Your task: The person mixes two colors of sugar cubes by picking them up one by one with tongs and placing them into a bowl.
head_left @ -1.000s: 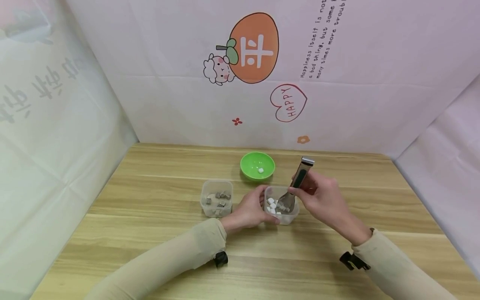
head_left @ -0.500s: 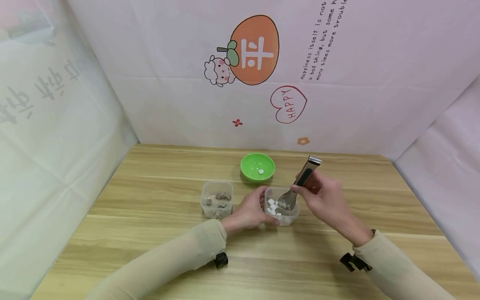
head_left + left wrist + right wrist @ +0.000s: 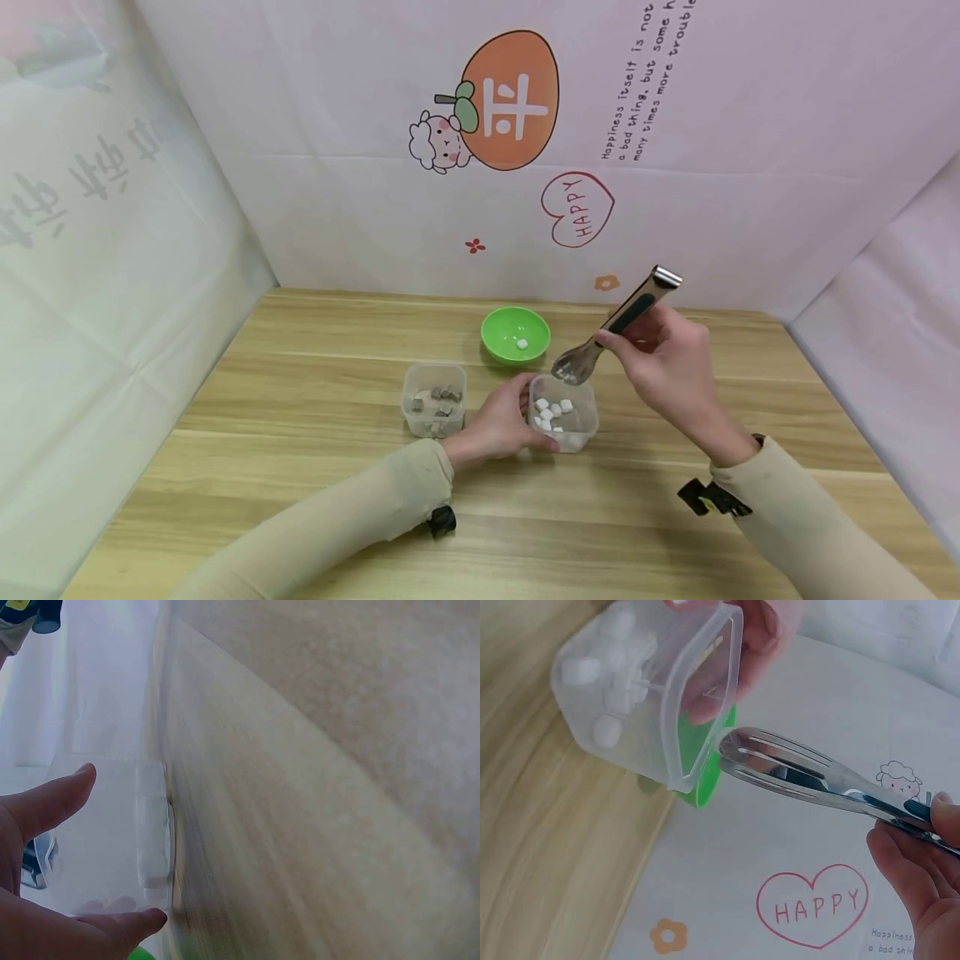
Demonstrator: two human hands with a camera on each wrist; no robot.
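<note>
My right hand grips metal tongs by their dark-padded handle, thumb on one side and fingers on the other. The slotted heads of the tongs are close together over the back rim of a clear plastic box. A whitish bit shows at their tip, but I cannot tell whether it is a cube. Several white cubes lie in that box. My left hand holds the box from its left side, thumb and fingers spread around the wall. Behind it stands a green bowl with one white cube inside.
Left of my left hand stands a second clear box with several grey metallic cubes. A printed white cloth rises behind the wooden table, and plain cloth hangs at both sides.
The tongs have risen out of the white-cube box and their heads now point toward the green bowl. My right hand has moved up with them. My left hand stays on the box.
</note>
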